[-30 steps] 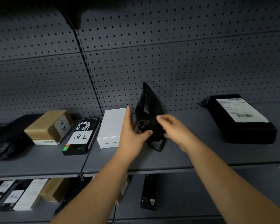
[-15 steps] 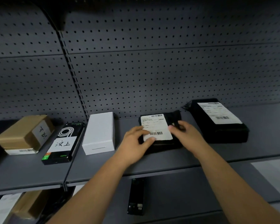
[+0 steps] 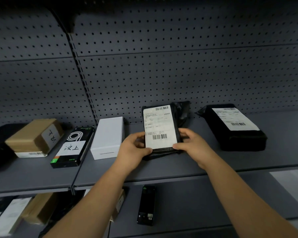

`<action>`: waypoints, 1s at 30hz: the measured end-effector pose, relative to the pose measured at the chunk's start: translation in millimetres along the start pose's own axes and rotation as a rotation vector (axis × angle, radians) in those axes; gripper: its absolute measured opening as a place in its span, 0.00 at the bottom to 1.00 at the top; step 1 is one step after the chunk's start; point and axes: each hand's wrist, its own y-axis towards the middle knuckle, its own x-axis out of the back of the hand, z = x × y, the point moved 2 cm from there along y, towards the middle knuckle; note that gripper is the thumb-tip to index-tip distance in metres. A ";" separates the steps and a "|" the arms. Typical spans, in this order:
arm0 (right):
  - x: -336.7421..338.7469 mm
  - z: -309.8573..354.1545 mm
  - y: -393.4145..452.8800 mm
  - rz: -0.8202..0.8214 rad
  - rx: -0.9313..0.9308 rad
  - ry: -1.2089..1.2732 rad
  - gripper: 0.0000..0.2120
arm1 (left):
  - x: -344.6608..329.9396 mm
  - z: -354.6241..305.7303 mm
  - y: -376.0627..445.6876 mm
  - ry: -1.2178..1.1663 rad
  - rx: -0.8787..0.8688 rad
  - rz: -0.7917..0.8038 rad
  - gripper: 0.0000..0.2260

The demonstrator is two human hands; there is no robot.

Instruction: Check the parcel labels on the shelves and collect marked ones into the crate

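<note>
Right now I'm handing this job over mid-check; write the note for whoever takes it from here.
Left hand and right hand: both grip the small black parcel by its lower corners, tilted up off the shelf, printed label facing you.
Other parcels lie on the shelf: large black parcel to the right; white box, black box and brown box to the left, the last two hand-marked.
Crate not in view.
Done: label exposed for reading.
Left: judge it, crate it if marked, check the rest.

A parcel (image 3: 163, 133) wrapped in glossy black plastic film with a matt white paper label (image 3: 159, 127) was seen on a matt grey perforated-metal shelf (image 3: 162, 170).
</note>
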 end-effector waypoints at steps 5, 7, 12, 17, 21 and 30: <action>-3.0 9.2 -3.5 -0.042 0.136 0.200 0.30 | 8.3 -13.2 -7.7 -0.008 -0.284 -0.103 0.30; -2.7 11.0 -6.5 -0.057 0.160 0.278 0.29 | 9.2 -14.3 -9.4 -0.001 -0.346 -0.115 0.30; -6.2 11.7 -14.1 -0.079 0.189 0.318 0.29 | 7.2 -14.2 -16.5 0.028 -0.393 -0.138 0.27; -4.4 9.1 -16.5 -0.091 0.172 0.304 0.29 | 4.7 -11.6 -17.2 0.027 -0.357 -0.124 0.27; -0.8 2.5 -18.2 -0.084 0.128 0.279 0.31 | -4.0 -10.5 -13.1 -0.084 -0.174 -0.085 0.24; 6.2 -7.7 -11.0 -0.095 0.026 -0.168 0.24 | -23.0 7.3 3.6 0.008 0.073 -0.065 0.14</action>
